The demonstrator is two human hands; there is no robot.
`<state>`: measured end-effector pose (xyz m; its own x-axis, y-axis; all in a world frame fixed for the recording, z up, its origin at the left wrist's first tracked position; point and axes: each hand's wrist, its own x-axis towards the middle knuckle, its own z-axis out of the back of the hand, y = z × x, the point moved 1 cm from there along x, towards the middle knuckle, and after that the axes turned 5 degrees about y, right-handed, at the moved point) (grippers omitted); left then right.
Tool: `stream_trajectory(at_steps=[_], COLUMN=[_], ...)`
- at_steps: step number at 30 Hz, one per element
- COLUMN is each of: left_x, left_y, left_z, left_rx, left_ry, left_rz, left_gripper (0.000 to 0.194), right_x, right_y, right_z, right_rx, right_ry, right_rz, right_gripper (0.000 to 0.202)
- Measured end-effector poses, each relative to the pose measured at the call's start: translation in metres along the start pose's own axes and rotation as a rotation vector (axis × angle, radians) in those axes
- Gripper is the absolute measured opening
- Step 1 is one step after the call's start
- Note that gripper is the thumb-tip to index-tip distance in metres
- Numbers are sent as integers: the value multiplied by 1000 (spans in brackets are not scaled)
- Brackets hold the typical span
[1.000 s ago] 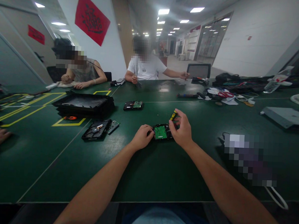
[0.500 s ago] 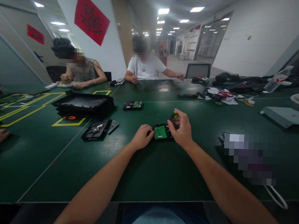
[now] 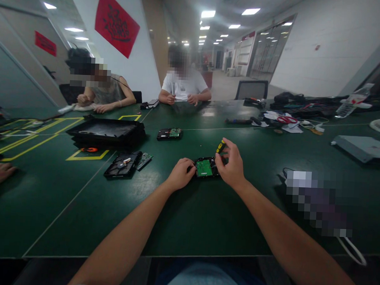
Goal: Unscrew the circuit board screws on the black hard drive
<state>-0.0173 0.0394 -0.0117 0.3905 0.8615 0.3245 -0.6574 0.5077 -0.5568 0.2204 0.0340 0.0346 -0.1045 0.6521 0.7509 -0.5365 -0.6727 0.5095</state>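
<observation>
On the green table in front of me lies a hard drive, its green circuit board facing up. My left hand grips the drive's left edge between thumb and fingers. A screwdriver with a yellow and black handle is pinched in my right hand, over the drive's right end. The screwdriver's tip is hidden by my fingers and too small to make out.
To the left are another hard drive, a loose circuit board and a black tray. A third drive lies farther back. A pixelated pouch-like item and a grey metal box are at right. Two people sit opposite.
The screwdriver handle has turned in my right hand and shows more clearly, with the fingers slightly shifted. My left hand and the drive stay put. The person opposite has drawn an arm in.
</observation>
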Motion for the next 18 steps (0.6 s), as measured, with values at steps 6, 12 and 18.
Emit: stream_trajectory(at_steps=[6,12,18], left_x=[0,0,0], left_y=[-1,-3,-1], left_z=[1,1,0], left_rx=[4,-3,5], left_ry=[-3,-1,-1], left_rz=[11,17,7], left_gripper=[14,13,13], right_x=[0,-1,-2], right_y=[-3,-4,-6], right_z=[-1,-2,-2], right_rx=[3,6,-9], right_ry=[-14,-20,-29], right_rz=[-18,-22,-16], right_gripper=[59,61,63])
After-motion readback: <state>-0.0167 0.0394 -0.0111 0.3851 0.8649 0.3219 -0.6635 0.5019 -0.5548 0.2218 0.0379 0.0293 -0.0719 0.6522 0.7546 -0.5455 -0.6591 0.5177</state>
